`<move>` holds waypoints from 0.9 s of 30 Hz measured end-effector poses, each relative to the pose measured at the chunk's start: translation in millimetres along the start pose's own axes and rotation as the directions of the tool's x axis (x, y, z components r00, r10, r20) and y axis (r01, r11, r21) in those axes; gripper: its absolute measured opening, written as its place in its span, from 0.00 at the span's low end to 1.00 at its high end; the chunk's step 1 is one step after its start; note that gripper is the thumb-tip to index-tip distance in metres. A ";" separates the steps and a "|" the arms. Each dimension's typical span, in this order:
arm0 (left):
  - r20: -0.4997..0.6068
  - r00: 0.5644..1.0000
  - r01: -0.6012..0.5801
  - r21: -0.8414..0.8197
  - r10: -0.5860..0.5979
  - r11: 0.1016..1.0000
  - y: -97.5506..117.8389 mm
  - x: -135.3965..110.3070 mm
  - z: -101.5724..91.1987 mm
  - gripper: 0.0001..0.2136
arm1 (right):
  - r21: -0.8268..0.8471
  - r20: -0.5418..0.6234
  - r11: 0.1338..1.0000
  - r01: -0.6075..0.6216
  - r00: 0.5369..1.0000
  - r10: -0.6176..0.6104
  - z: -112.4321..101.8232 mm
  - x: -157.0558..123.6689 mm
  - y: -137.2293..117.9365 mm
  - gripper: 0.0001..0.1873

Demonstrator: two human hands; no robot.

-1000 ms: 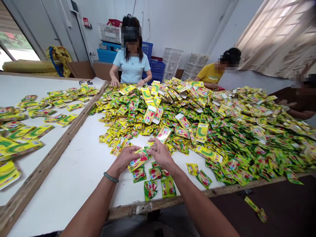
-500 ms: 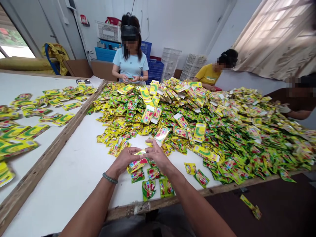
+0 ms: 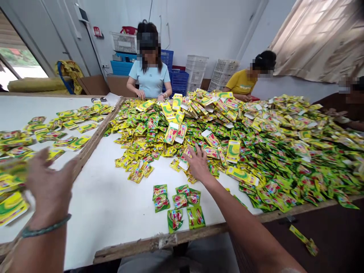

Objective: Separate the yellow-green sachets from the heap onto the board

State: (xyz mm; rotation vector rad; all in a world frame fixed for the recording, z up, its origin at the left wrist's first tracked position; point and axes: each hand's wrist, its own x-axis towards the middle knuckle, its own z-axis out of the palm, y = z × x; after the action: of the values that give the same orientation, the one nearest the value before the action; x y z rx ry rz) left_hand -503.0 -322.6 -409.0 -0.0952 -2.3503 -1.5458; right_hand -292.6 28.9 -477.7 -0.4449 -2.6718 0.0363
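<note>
My left hand (image 3: 49,184) is blurred by motion over the left section of the table, its thumb and fingers spread apart. Beside its fingers lies a smeared yellow box, and below that a yellow-green candy box (image 3: 13,206). At the front of the pile, my right hand (image 3: 197,163) has its fingers spread next to a small box (image 3: 184,161) with a white end; whether they touch it I cannot tell. Between my arms, several small green sachets with watermelon pictures (image 3: 179,201) lie flat near the table's front edge.
A large heap of sachets and boxes (image 3: 273,151) covers the right side. A wooden strip (image 3: 93,146) divides the white table (image 3: 113,212). More boxes (image 3: 65,142) lie left of it. Several co-workers sit around the heap, one in a light blue shirt (image 3: 150,81). Crates (image 3: 196,72) stand behind.
My hands have parted. The left has swung left across the wooden strip, and the box held between both hands has left the middle. My right hand has moved forward to the pile.
</note>
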 end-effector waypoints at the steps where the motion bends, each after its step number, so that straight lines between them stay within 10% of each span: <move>1: -0.011 1.000 0.005 0.012 -0.005 1.000 5.6 -11.2 10.3 0.28 | 0.004 -0.012 1.000 0.012 1.000 -0.012 1.6 2.3 -1.5 0.25; 4: 0.354 0.932 0.095 -0.049 -0.071 0.994 19.3 -59.0 61.3 0.16 | 0.054 -0.052 0.998 -0.025 0.998 0.027 3.5 7.7 -24.3 0.18; 8: 0.750 0.660 0.159 -0.204 0.050 0.966 20.0 -118.0 124.9 0.18 | 0.227 -0.004 0.971 -0.068 0.997 0.071 6.9 5.6 -77.1 0.15; 10: 0.802 0.594 0.275 -0.279 0.066 0.920 11.9 -131.9 140.9 0.18 | 0.421 0.106 0.906 -0.043 0.994 -0.001 10.4 3.5 -95.0 0.14; 14: 0.766 0.624 0.575 -0.315 -0.155 0.755 -10.3 -123.0 144.9 0.16 | 0.690 0.284 0.706 -0.161 0.957 -0.059 11.9 2.9 -92.0 0.24; 19: 0.571 0.757 0.630 -0.508 -0.317 0.588 -19.3 -95.5 133.7 0.15 | 0.565 0.429 0.811 -0.155 0.894 -0.128 8.4 -13.1 -88.0 0.31; 22: 0.557 0.746 0.658 -0.535 -0.365 0.530 -16.5 -91.8 131.0 0.20 | 0.452 0.424 0.890 -0.065 0.893 -0.150 11.2 -34.4 -108.5 0.41; 27: 0.691 0.654 0.740 -0.497 -0.309 0.454 -16.0 -96.0 127.5 0.19 | 0.342 0.516 0.928 -0.145 0.855 -0.057 16.6 -55.9 -119.2 0.21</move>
State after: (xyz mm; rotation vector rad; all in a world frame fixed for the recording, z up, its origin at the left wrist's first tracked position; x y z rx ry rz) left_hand -445.6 -202.3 -498.2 0.1167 -1.9180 -3.1550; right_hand -287.8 -101.0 -504.4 -0.4154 -3.0710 0.7710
